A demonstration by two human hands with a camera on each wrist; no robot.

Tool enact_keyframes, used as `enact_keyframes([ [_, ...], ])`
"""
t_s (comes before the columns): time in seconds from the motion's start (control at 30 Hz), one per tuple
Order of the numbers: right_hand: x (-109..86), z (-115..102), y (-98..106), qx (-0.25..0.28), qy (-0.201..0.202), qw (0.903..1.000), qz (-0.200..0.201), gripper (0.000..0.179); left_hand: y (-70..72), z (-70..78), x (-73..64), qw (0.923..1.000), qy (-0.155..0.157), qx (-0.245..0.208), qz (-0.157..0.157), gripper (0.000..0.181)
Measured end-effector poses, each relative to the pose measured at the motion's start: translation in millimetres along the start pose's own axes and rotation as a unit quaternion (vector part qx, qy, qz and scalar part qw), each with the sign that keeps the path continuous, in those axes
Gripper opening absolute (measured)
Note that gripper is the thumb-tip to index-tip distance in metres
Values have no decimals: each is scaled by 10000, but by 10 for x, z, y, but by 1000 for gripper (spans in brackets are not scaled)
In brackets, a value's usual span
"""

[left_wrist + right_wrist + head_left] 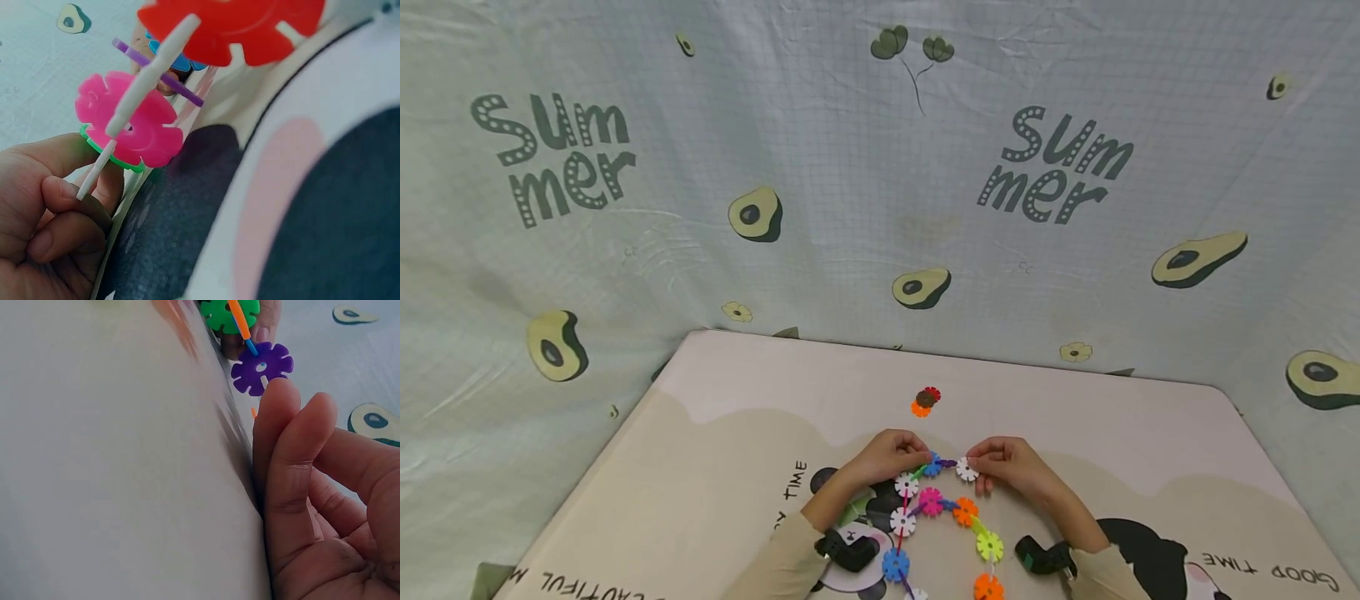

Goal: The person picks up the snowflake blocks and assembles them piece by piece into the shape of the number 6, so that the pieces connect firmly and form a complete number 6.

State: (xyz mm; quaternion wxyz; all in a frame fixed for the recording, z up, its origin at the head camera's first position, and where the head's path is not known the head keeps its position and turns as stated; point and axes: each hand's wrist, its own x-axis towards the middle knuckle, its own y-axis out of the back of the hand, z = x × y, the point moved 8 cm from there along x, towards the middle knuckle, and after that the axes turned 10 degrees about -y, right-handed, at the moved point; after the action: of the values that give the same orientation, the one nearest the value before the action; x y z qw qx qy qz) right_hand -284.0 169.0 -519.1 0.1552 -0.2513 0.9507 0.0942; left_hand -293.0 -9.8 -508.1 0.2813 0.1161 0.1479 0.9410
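Observation:
Notched plastic snowflake discs are slotted together into a curving chain. My left hand (891, 456) pinches a blue snowflake disc (932, 464) at the chain's far end. My right hand (1011, 465) pinches a white snowflake disc (967, 469) between thumb and fingertips. Between those two lies a purple disc (262, 369); only a sliver of the white one shows past the fingertips in the right wrist view. The left wrist view shows a pink disc (128, 115) and a red disc (237, 28) close to the left hand.
Loose red, brown and orange discs (921, 408) lie together beyond the hands. Nearer, a second arc of the chain holds orange and yellow-green discs (989, 547). The table (722, 392) has a printed cover and meets a patterned cloth (835, 275) at the back.

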Motion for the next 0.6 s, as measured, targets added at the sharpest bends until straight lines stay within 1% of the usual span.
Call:
enact_keyframes([
  [0.13, -8, 1, 3, 79, 32, 9999, 60, 29, -6, -10, -1, 10000, 32, 48, -36, 21],
  [0.33, 31, 6, -31, 40, 36, 9999, 130, 30, -2, -22, -8, 9999, 19, 77, -75, 21],
  [0.43, 39, -3, -52, 30, 131, 9998, 129, 29, -8, -40, -7, 9999, 62, 56, -88, 21],
  [0.53, 37, -22, -64, -107, 278, 9995, 142, 28, -17, -50, -6, 9999, 121, 70, -60, 21],
  [0.6, 40, -33, -69, -215, 394, 9989, 164, 27, -19, -41, -4, 9999, 85, 86, -37, 21],
])
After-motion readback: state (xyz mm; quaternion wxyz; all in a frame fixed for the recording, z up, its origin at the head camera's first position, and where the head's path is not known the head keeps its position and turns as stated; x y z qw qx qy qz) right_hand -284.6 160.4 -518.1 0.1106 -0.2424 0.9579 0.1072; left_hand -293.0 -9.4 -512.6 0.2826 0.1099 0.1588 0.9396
